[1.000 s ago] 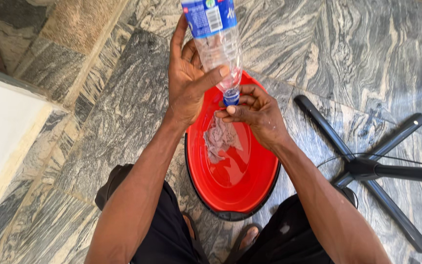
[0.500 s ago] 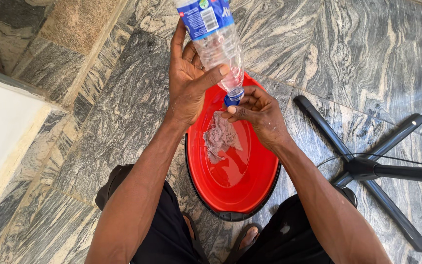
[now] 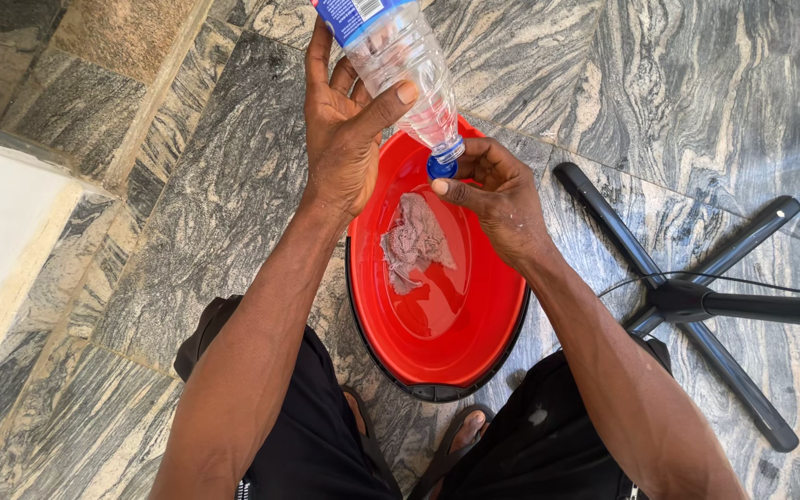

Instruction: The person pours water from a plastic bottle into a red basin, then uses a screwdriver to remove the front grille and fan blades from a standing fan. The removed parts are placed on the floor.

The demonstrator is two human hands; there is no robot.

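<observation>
Fingers of left hand (image 3: 344, 139) around one bottle (image 3: 400, 65), right hand's (image 3: 497, 199) on its one cap (image 3: 442, 168).

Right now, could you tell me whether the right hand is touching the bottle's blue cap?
Touching. The head view shows the right hand with thumb and fingers closed around the blue cap of the upturned bottle, no gap visible.

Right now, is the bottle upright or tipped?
Tipped: the plastic bottle points neck-down over the red basin, its blue cap at the right hand's fingertips.
</observation>
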